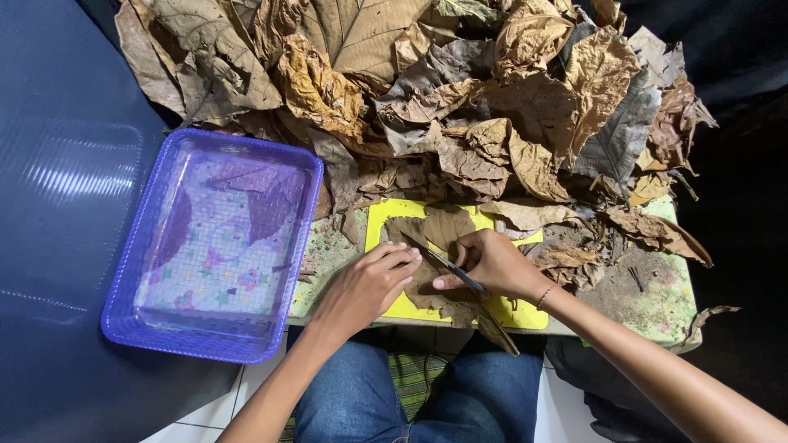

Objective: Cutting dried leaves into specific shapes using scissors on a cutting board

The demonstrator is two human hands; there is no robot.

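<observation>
Here my right hand point(491, 262) is closed around a thin dark-bladed knife point(439, 261), its blade slanting up and to the left across a broad, dry brown leaf point(443, 234) that lies flat on a bright yellow cutting mat point(517, 313). My left hand point(369, 283) rests palm-down just beside it, fingers loosely curled and pressed on the leaf's left part, holding nothing itself but pinning the leaf in place; its fingertips nearly meet the blade. The mat sits on a small, soiled pale-green tabletop point(657, 303) speckled with crumbs of leaf and dirt. Behind the mat, covering the far half of the table and spilling over its edges, lies a big heap of crumpled dried leaves point(460, 90) in tan, brown and grey tones, some curled, some still showing their veins. To my left, touching the table's edge and jutting out past it, stands a rectangular purple plastic tray point(123, 320) with a ribbed rim. Its clear base shows a flowery pattern, and a couple of dark leaf shapes point(267, 205) can be seen in it, though I cannot tell whether they lie inside the tray or show through from beneath. Below the table my knees in blue jeans point(353, 402) are in view, with a strip of green striped cloth point(414, 377) between them.
</observation>
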